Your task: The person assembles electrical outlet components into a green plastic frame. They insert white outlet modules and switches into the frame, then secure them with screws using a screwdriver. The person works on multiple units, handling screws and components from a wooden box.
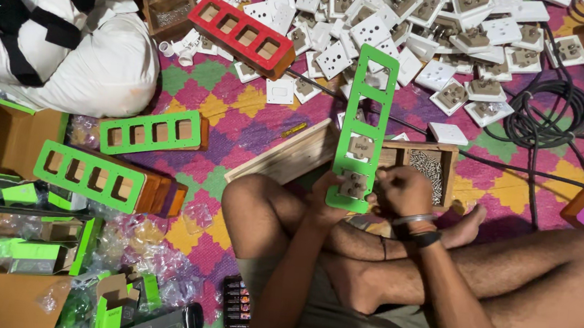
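A long green plastic frame (364,107) with several rectangular openings stands on end over my crossed legs. My left hand (327,200) grips its lower end, thumb against a beige socket module (353,185) seated in the lowest opening. A second module (361,147) sits in the opening above it. My right hand (402,191), fingers curled, presses on the frame's lower right edge; whether it holds a small part is hidden. Bangles circle that wrist.
Behind the frame is a wooden box (437,170) of screws. A heap of white socket modules (413,35) covers the far rug. Red (241,34) and green (152,131) frames on wooden boxes lie left. Another person in white (73,36) sits top left. Black cable (546,114) coils right.
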